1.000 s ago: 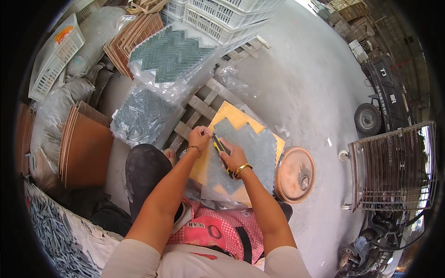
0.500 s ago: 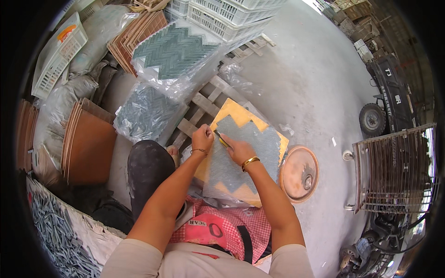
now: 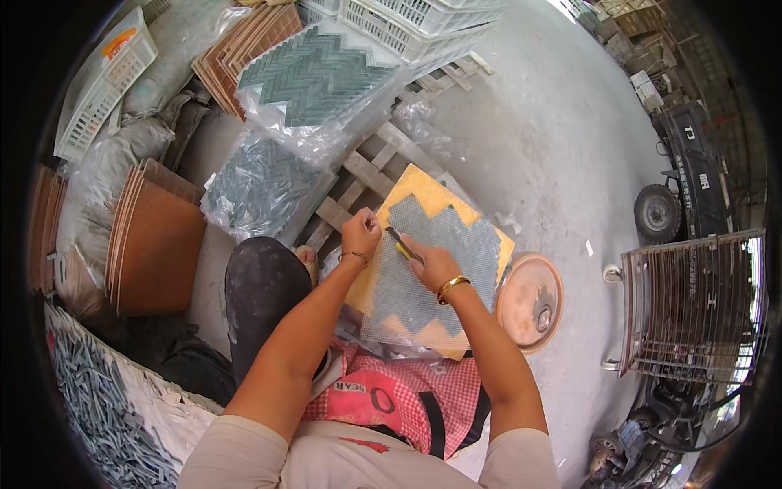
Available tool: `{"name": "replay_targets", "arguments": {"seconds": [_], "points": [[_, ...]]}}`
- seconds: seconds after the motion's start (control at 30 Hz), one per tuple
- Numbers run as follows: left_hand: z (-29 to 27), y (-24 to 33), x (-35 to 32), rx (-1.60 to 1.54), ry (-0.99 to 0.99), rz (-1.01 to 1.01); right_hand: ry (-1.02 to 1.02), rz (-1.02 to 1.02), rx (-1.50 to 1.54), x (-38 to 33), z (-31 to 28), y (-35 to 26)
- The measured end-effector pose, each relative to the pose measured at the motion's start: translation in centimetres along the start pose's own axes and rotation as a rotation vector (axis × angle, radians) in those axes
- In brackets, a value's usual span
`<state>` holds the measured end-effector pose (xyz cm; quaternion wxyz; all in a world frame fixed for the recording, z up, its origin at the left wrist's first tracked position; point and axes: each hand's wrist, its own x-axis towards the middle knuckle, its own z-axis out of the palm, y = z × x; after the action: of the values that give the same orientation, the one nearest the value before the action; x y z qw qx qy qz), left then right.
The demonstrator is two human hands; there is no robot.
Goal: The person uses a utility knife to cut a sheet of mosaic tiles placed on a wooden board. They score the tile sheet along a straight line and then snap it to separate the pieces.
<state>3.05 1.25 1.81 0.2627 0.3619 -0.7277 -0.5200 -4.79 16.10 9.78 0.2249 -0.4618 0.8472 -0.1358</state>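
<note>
A yellow board (image 3: 420,189) leans against a wooden pallet in front of me, with a grey mesh-backed mosaic sheet (image 3: 444,244) lying on it. My left hand (image 3: 361,233) pinches the sheet's left edge. My right hand (image 3: 432,262) holds a small dark-handled knife (image 3: 402,243) whose tip rests on the mesh near the left hand. A gold bangle sits on my right wrist, a thin bracelet on the left.
Bagged green herringbone mosaic sheets (image 3: 314,77) and a bag of grey tile pieces (image 3: 261,191) lie on the pallet (image 3: 366,175). Terracotta tiles (image 3: 151,240) stack at left, white crates (image 3: 407,20) behind, a round clay dish (image 3: 529,301) and a wire rack (image 3: 692,306) at right.
Both hands have stayed on the sheet; the right hand with the knife has shifted slightly down and right along the mesh, and the view has tilted a little.
</note>
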Motion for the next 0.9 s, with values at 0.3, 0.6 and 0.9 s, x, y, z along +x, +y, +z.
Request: {"name": "replay_targets", "arguments": {"seconds": [0.3, 0.6, 0.9], "points": [[0.2, -0.2, 0.0, -0.049, -0.002, 0.017, -0.071, 0.291, 0.531, -0.5, -0.5, -2.5], [-0.5, -0.8, 0.1, -0.09, -0.03, 0.014, -0.026, 0.292, 0.57, -2.2, 1.2, -3.8], [-2.1, 0.2, -1.2, 0.403, -0.179, 0.159, 0.085, 0.444, 0.699, -5.5, 0.4, -2.1]]}}
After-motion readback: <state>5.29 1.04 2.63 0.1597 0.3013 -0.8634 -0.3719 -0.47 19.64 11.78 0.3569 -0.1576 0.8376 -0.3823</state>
